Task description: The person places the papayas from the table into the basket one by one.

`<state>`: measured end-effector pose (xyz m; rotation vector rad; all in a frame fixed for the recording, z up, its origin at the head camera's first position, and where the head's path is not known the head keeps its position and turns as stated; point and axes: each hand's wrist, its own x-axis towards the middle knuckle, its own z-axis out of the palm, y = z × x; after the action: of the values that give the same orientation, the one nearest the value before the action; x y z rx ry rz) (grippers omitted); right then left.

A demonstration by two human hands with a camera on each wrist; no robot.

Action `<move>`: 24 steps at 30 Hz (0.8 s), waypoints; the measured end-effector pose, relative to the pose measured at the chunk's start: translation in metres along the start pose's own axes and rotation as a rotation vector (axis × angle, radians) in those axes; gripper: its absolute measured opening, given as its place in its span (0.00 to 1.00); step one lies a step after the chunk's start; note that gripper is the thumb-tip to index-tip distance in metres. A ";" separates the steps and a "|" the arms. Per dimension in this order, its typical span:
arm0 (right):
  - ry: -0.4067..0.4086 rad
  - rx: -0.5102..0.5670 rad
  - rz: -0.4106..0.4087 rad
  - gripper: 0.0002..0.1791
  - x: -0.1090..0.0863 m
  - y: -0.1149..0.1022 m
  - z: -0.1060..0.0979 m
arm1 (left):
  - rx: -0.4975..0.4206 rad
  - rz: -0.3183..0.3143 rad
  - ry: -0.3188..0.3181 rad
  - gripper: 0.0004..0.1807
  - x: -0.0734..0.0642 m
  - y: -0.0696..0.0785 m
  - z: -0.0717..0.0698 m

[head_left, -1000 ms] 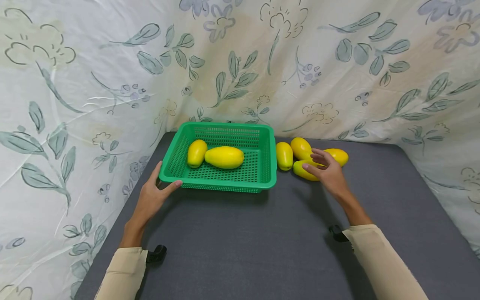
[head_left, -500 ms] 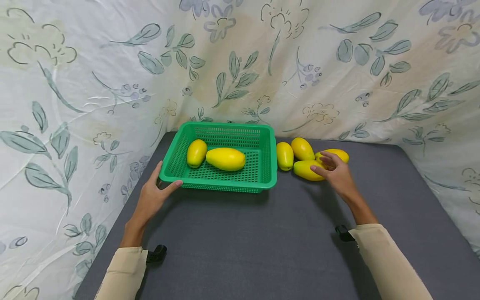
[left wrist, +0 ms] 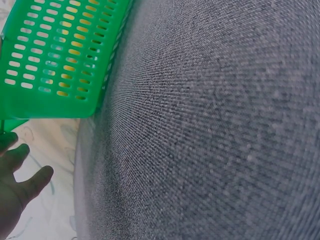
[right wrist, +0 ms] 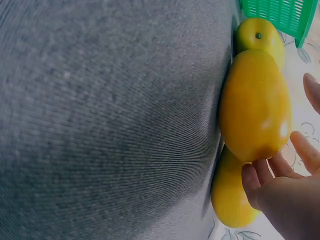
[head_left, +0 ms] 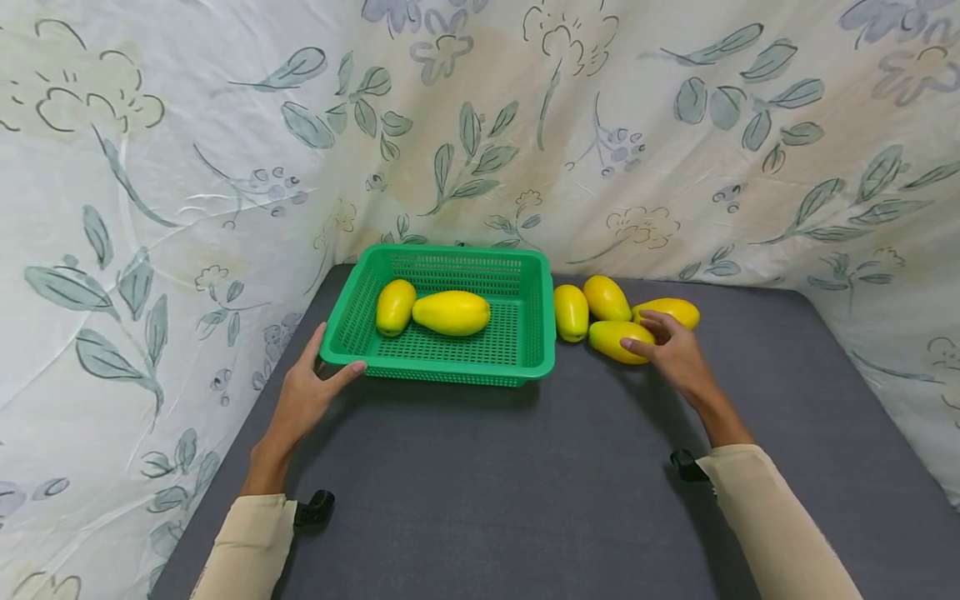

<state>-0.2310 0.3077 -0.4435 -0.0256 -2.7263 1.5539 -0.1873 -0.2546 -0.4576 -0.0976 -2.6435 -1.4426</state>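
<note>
Two yellow mangoes, one at the left and a bigger one beside it, lie inside a green plastic basket. My left hand rests against the basket's near left corner, thumb on the front rim and fingers spread along the left side. At the right, my right hand reaches to the nearest loose mango. Its lower fingers touch that mango's end in the right wrist view, while the thumb stands apart there. This mango lies on the table.
Other loose mangoes lie close by: one against the basket's right side, one behind and one farther right. Dark grey cloth covers the table. A floral curtain hangs along the back and left.
My right hand has shifted slightly right, to the right end of the nearest mango. The larger mango in the basket rocks slightly. My left hand has stayed at the basket corner.
</note>
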 end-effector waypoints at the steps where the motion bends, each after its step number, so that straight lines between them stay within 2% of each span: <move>1: 0.000 -0.007 0.000 0.48 0.000 0.001 0.000 | 0.001 -0.001 -0.001 0.57 0.000 0.000 0.000; 14: -0.089 -0.097 -0.004 0.46 0.003 0.003 0.005 | -0.009 0.005 -0.006 0.57 0.001 -0.002 0.001; 24: -0.074 -0.098 -0.037 0.44 0.002 0.007 0.006 | 0.005 0.002 -0.002 0.57 0.001 -0.001 0.000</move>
<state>-0.2333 0.3056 -0.4527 0.0827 -2.8399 1.4394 -0.1889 -0.2551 -0.4587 -0.1014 -2.6472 -1.4360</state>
